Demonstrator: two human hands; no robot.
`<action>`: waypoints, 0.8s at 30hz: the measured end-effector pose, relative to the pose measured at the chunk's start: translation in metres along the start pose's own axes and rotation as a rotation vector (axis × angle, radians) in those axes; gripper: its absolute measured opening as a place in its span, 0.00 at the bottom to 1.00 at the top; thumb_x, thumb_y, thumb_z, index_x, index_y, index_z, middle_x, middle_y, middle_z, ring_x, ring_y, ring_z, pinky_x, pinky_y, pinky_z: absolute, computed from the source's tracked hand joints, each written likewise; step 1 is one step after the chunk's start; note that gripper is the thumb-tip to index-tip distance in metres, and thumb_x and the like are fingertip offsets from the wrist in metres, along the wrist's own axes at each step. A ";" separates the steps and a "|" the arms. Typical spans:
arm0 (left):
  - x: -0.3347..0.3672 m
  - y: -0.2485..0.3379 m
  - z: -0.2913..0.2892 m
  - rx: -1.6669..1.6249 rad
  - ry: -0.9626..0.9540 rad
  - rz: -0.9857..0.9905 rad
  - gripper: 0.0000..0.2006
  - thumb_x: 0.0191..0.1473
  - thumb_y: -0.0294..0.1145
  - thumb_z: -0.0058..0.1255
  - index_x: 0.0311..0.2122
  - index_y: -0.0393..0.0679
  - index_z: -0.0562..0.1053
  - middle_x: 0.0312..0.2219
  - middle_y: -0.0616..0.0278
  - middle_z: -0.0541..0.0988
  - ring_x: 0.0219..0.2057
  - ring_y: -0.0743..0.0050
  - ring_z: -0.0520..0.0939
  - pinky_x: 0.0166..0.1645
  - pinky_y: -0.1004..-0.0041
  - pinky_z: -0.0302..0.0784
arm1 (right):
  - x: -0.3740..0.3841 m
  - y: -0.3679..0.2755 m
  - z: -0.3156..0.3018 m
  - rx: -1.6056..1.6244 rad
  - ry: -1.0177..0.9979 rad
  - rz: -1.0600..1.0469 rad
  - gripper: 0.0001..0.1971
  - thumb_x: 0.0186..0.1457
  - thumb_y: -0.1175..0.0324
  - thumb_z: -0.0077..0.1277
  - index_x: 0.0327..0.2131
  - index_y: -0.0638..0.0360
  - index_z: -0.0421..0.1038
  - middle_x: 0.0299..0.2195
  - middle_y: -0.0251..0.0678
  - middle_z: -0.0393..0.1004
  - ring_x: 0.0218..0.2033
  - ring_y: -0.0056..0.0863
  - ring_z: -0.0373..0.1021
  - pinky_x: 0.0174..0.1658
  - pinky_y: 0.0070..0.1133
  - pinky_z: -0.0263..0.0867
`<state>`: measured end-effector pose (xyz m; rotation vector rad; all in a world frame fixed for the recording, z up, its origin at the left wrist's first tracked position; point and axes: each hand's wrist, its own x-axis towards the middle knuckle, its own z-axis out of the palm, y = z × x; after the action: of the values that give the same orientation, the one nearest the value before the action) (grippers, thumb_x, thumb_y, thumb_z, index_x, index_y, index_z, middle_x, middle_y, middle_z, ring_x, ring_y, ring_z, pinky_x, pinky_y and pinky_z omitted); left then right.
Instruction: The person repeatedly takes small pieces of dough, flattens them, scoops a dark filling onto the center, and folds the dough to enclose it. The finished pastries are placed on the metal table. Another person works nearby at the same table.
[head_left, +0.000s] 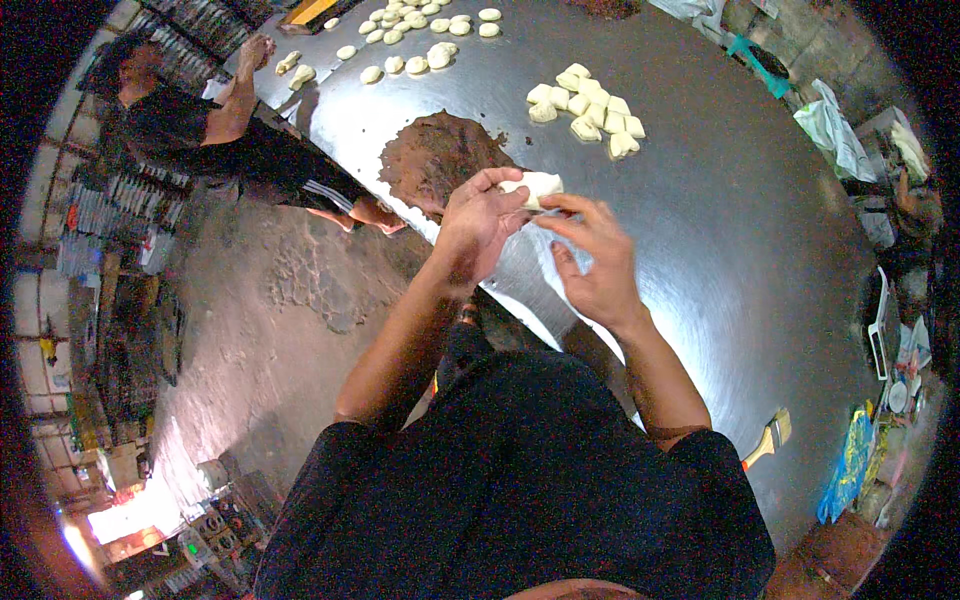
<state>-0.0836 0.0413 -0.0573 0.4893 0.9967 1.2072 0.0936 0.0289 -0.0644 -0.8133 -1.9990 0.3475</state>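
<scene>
A pale piece of dough is held up over the near edge of the metal table. My left hand is closed on it, thumb and fingers pinching its left side. The fingertips of my right hand come up to the dough's lower right edge; its thumb stands apart from the fingers, and whether they press on the dough is hard to tell. Just beyond my left hand lies a flattened brown mound of paste. Farther back, several pale dough pieces sit in a cluster.
The steel table runs along my front and right. More round dough pieces lie at its far left, where another person works. A brush rests at the right; plastic bags line the far right side.
</scene>
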 end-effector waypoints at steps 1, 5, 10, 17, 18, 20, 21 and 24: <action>-0.004 0.000 0.007 -0.047 -0.055 0.061 0.11 0.55 0.20 0.48 0.45 0.36 0.71 0.40 0.56 0.77 0.41 0.69 0.79 0.45 0.71 0.76 | 0.004 -0.001 -0.010 -0.039 0.136 0.015 0.13 0.43 0.78 0.57 0.37 0.58 0.75 0.33 0.37 0.74 0.31 0.30 0.72 0.34 0.24 0.68; -0.016 -0.006 0.038 0.113 -0.155 0.122 0.19 0.57 0.23 0.47 0.55 0.36 0.66 0.44 0.57 0.76 0.42 0.75 0.78 0.47 0.72 0.75 | 0.026 0.010 -0.032 0.236 -0.064 0.593 0.13 0.39 0.70 0.64 0.30 0.58 0.71 0.27 0.36 0.71 0.27 0.27 0.70 0.30 0.25 0.66; -0.021 -0.001 0.059 -0.031 -0.144 0.111 0.21 0.59 0.26 0.46 0.57 0.33 0.64 0.42 0.59 0.77 0.41 0.76 0.77 0.47 0.79 0.71 | 0.023 -0.003 -0.026 -0.120 0.184 0.165 0.14 0.38 0.75 0.61 0.32 0.58 0.71 0.31 0.39 0.73 0.30 0.34 0.71 0.32 0.26 0.67; -0.030 -0.002 0.077 0.136 -0.034 0.292 0.15 0.61 0.27 0.44 0.50 0.33 0.71 0.35 0.62 0.78 0.34 0.81 0.77 0.40 0.77 0.75 | 0.019 -0.020 -0.040 0.002 0.286 0.227 0.11 0.41 0.71 0.61 0.31 0.57 0.71 0.31 0.38 0.71 0.32 0.37 0.70 0.34 0.27 0.66; -0.030 -0.004 0.079 0.100 -0.092 0.182 0.13 0.61 0.28 0.44 0.47 0.34 0.73 0.33 0.64 0.78 0.32 0.82 0.76 0.38 0.79 0.74 | 0.023 -0.018 -0.043 0.048 0.264 0.349 0.11 0.42 0.71 0.61 0.31 0.57 0.71 0.30 0.38 0.70 0.32 0.37 0.69 0.33 0.28 0.66; -0.030 -0.005 0.078 0.353 -0.091 0.275 0.12 0.61 0.30 0.45 0.44 0.35 0.75 0.31 0.67 0.77 0.28 0.85 0.74 0.32 0.83 0.71 | 0.027 -0.017 -0.045 -0.139 0.225 0.174 0.11 0.41 0.73 0.60 0.31 0.57 0.70 0.28 0.37 0.69 0.32 0.38 0.68 0.34 0.31 0.65; -0.030 -0.006 0.076 0.330 -0.091 0.276 0.12 0.61 0.31 0.45 0.43 0.35 0.75 0.31 0.67 0.77 0.28 0.86 0.73 0.32 0.83 0.70 | 0.027 -0.018 -0.045 -0.180 0.220 0.041 0.11 0.41 0.73 0.60 0.31 0.57 0.70 0.28 0.37 0.69 0.33 0.38 0.68 0.35 0.32 0.65; -0.028 -0.004 0.068 0.248 -0.014 0.317 0.12 0.60 0.30 0.47 0.45 0.34 0.74 0.34 0.63 0.79 0.32 0.79 0.78 0.38 0.79 0.76 | 0.025 -0.024 -0.045 -0.126 0.184 -0.098 0.12 0.40 0.74 0.58 0.32 0.56 0.70 0.28 0.38 0.70 0.36 0.39 0.69 0.38 0.37 0.65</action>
<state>-0.0251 0.0266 -0.0155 0.8753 1.0902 1.3631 0.1126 0.0243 -0.0115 -0.7924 -1.8935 0.0867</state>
